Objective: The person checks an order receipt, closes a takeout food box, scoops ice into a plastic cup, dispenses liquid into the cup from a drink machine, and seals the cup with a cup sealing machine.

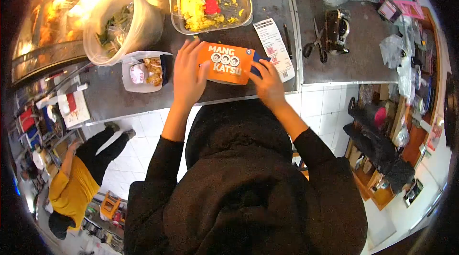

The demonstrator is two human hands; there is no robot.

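Note:
An orange box (226, 63) printed "MANG KATSU" lies on the dark counter, its lid facing up. At its left end rests my left hand (190, 71), fingers spread along the edge. My right hand (268, 82) is at the right end, its fingers bent around a dark blue flap (258, 61). To the left stands an open paper box (142, 73) with fried pieces and a small round white cup (137, 74) inside. A printed receipt (274, 47) lies just right of the orange box, partly behind my right hand.
Behind are a tray (217, 29) of yellow food and a clear tub (88, 39) with green contents. Scissors (315, 44), a tape dispenser (337, 32) and a pen (288, 39) lie to the right. A person in yellow (79, 188) is at the lower left.

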